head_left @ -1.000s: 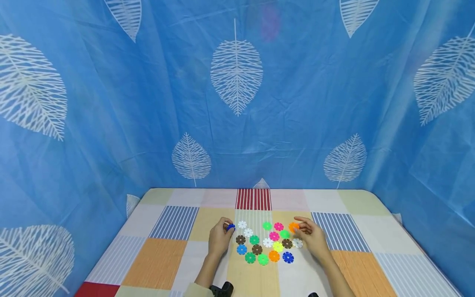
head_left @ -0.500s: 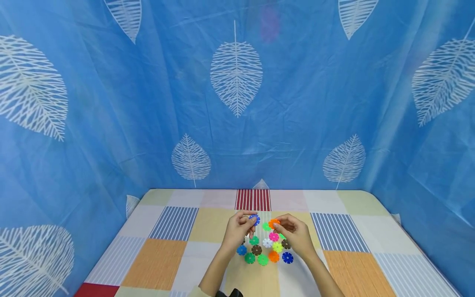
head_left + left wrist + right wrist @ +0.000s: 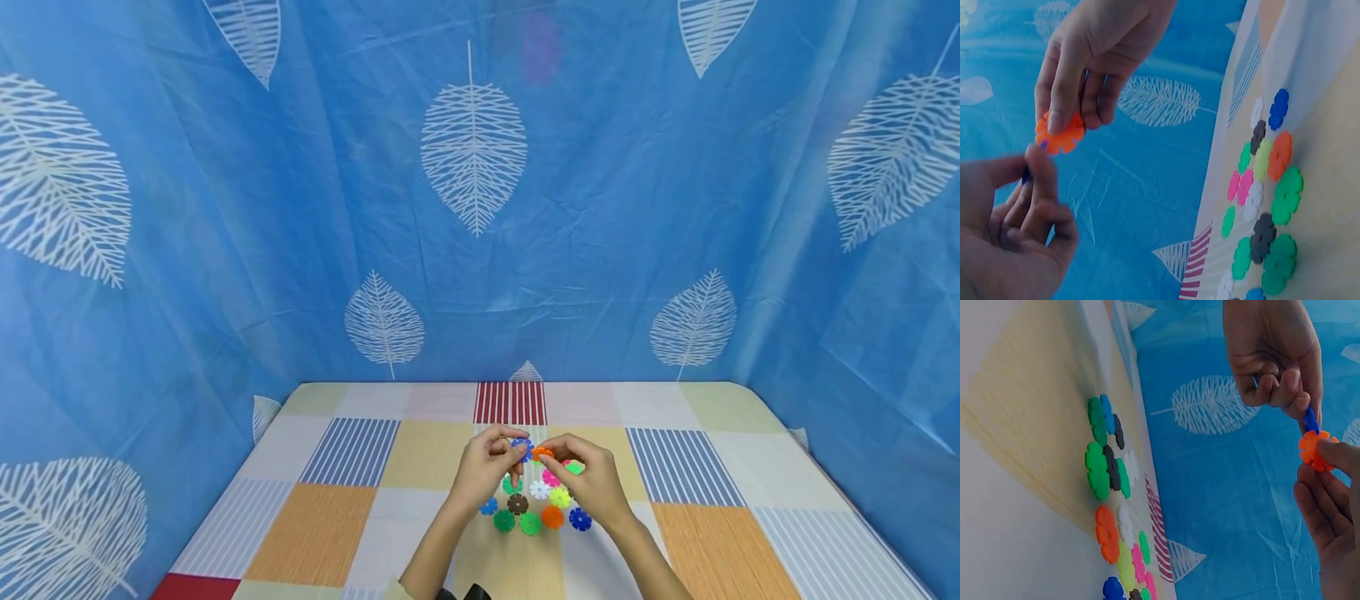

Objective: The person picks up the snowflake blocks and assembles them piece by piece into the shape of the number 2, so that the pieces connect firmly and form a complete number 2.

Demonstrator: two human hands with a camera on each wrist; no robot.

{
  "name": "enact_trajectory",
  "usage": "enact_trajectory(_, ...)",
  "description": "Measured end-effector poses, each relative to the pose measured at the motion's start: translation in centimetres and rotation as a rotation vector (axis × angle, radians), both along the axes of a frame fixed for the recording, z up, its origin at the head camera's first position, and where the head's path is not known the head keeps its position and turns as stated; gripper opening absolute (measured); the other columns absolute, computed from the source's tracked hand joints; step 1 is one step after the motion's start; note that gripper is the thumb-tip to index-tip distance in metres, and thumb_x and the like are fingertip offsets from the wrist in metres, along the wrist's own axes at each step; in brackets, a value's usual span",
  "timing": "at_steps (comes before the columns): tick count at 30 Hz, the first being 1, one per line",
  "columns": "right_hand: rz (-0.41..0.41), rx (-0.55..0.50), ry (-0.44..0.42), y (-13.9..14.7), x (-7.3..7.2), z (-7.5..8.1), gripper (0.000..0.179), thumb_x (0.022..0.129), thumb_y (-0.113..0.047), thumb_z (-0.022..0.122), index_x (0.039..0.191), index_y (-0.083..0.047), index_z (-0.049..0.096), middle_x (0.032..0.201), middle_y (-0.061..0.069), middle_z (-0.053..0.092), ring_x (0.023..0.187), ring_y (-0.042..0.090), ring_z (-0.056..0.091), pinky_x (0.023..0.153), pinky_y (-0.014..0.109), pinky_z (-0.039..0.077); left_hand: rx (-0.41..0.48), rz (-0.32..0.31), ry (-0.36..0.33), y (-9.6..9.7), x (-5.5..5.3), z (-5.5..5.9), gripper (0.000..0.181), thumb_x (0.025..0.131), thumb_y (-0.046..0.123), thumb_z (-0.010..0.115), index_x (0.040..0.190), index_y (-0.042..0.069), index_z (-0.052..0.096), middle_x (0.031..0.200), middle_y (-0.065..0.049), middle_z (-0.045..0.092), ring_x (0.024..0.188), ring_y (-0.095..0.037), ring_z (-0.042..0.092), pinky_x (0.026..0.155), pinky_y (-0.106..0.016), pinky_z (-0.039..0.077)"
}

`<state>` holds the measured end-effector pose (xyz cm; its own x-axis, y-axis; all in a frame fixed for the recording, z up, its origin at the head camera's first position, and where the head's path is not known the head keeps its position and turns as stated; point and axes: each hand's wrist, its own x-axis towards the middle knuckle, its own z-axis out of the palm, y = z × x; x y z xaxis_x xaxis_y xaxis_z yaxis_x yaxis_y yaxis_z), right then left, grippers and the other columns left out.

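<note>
My left hand (image 3: pixel 483 467) pinches a blue notched plastic disc (image 3: pixel 522 450) between thumb and fingers. In my right hand (image 3: pixel 592 479) an orange notched disc (image 3: pixel 1060 134) is held by thumb and fingertips. Both discs are raised above the table and meet edge to edge, the blue one turned crosswise to the orange one in the right wrist view. Most of the blue disc (image 3: pixel 1312 420) is covered by the left fingers there. Below the hands lie several loose discs, among them a brown one (image 3: pixel 517 504), a yellow one (image 3: pixel 559 497) and a dark blue one (image 3: pixel 580 519).
A patchwork-patterned cloth (image 3: pixel 337 533) covers the table. More flower-like discs lie flat in a loose cluster, including a second orange disc (image 3: pixel 552 517) and a green disc (image 3: pixel 504 521). Blue curtains (image 3: pixel 472 317) with white leaf prints surround the table's back and sides.
Both hands have come inward from either side of the cluster, lifting the blue and orange discs. The two discs, apart half a second ago, now meet at their edges.
</note>
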<state>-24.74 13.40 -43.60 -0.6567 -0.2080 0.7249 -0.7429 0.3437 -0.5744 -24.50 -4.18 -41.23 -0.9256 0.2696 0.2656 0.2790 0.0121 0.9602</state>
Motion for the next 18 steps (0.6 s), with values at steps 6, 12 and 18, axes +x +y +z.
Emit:
enact_trajectory(6,-0.030,0.031,0.107,0.0,-1.1,-1.7,0.024,0.071,0.006,0.074,0.084,-0.012,0.067,0.077,-0.003,0.065,0.061,0.007,0.058,0.053,0.023,0.051,-0.036,-0.031,-0.001,-0.3,-0.1,0.0,0.017,0.091,0.003,0.055,0.107,-0.005,0.057,0.069,-0.027,0.057,0.048,-0.016,0.053,0.050,-0.020,0.048)
enact_trajectory(12,-0.034,0.064,0.227,-0.6,-0.8,-2.1,0.022,0.069,0.005,0.076,0.081,-0.011,0.066,0.076,-0.006,0.064,0.061,0.003,0.056,0.054,0.013,0.047,-0.059,-0.037,-0.019,-0.8,0.3,0.1,0.015,0.092,0.002,0.054,0.105,-0.005,0.057,0.064,-0.021,0.056,0.045,-0.024,0.052,0.044,-0.018,0.042)
enact_trajectory(18,-0.068,0.075,0.288,-1.2,-0.5,-2.4,0.024,0.064,0.007,0.078,0.078,-0.008,0.067,0.074,-0.005,0.064,0.060,0.003,0.054,0.053,0.013,0.045,-0.045,-0.063,-0.042,-1.1,0.6,0.1,0.014,0.093,0.002,0.052,0.104,-0.005,0.057,0.062,-0.018,0.055,0.044,-0.019,0.049,0.040,-0.015,0.034)
